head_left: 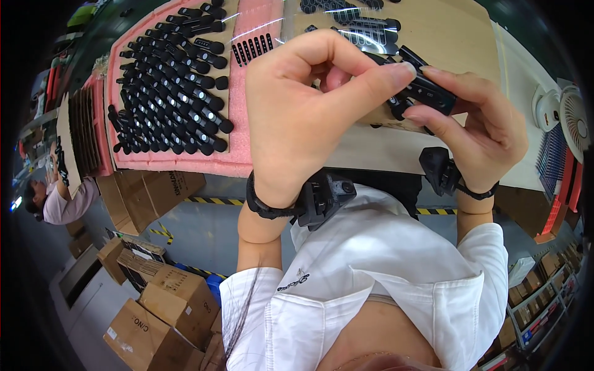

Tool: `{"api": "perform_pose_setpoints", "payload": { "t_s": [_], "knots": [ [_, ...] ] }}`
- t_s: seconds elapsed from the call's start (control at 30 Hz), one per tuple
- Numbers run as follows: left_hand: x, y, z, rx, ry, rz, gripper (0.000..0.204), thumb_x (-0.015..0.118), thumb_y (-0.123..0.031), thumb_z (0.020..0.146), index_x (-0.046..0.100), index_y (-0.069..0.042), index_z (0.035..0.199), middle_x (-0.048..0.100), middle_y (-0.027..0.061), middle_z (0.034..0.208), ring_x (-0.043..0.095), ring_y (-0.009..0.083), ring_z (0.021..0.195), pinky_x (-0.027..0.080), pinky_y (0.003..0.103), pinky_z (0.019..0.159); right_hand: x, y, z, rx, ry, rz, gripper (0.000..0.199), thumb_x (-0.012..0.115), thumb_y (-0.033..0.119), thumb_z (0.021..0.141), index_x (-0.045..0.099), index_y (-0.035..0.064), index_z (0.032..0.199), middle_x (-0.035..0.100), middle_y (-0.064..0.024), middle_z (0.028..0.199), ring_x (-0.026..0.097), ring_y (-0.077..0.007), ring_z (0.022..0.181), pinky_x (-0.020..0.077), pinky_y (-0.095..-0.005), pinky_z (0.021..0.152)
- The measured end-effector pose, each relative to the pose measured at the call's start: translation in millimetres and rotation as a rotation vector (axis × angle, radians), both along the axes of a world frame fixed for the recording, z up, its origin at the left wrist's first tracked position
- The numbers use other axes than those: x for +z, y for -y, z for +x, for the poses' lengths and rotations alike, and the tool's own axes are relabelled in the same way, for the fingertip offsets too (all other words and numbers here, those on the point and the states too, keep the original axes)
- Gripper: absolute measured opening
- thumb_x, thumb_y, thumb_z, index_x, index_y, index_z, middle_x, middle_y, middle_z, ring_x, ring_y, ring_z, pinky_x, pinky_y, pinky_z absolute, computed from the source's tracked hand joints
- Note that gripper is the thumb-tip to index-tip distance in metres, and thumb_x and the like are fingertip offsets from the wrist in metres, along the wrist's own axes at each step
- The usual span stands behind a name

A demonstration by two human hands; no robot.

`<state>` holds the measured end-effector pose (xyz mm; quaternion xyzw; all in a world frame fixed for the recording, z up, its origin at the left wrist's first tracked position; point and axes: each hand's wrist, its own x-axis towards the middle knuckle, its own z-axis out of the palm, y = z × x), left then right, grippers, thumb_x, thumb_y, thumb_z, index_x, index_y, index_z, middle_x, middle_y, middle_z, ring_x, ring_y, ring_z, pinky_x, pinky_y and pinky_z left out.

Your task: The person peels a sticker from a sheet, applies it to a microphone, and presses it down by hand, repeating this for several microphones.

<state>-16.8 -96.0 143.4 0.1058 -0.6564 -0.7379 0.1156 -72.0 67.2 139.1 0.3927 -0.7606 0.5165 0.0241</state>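
Observation:
Between my two hands, above the bench, is a small black microphone with pale marks on its face. My right hand grips its right end between thumb and fingers. My left hand is closed in a pinch, its thumb tip pressed on the microphone's left end. My left fingers hide part of that end, so I cannot tell if they also hold something small. Just behind, clear sheets with rounded outlines lie over more black microphones. A group of dark oblong stickers lies left of them.
Rows of black round-headed microphones cover the left part of the bench, bordered by pink foam. At the right stand a white fan and a blue rack. Cardboard boxes are stacked at lower left. Another person is at far left.

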Motion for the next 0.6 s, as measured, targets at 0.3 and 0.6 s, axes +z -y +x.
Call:
{"api": "perform_pose_setpoints", "payload": {
  "t_s": [0.3, 0.6],
  "knots": [
    [2.2, -0.7, 4.0, -0.001, -0.005, -0.047, 0.016, 0.064, 0.005, 0.068, 0.051, -0.002, 0.061, 0.043, -0.0052, 0.06, 0.035, 0.0016, 0.055, 0.023, 0.016, 0.05, 3.4, 3.4, 1.4, 0.02, 0.017, -0.006, 0.033, 0.069, -0.011, 0.061, 0.057, -0.0109, 0.092, 0.06, -0.0134, 0.076, 0.059, -0.0156, 0.065, 0.0484, -0.0203, 0.055],
    [4.6, -1.8, 5.7, 0.003, -0.027, -0.111, 0.019, 0.067, 0.004, 0.065, 0.05, -0.003, 0.058, 0.039, -0.0064, 0.059, 0.031, 0.0016, 0.053, 0.02, 0.017, 0.049, 12.1, 4.5, 4.7, 0.002, -0.04, 0.031, 0.033, 0.069, -0.011, 0.06, 0.058, -0.01, 0.091, 0.06, -0.0119, 0.073, 0.059, -0.0146, 0.063, 0.0464, -0.0191, 0.054]
  ]
}}
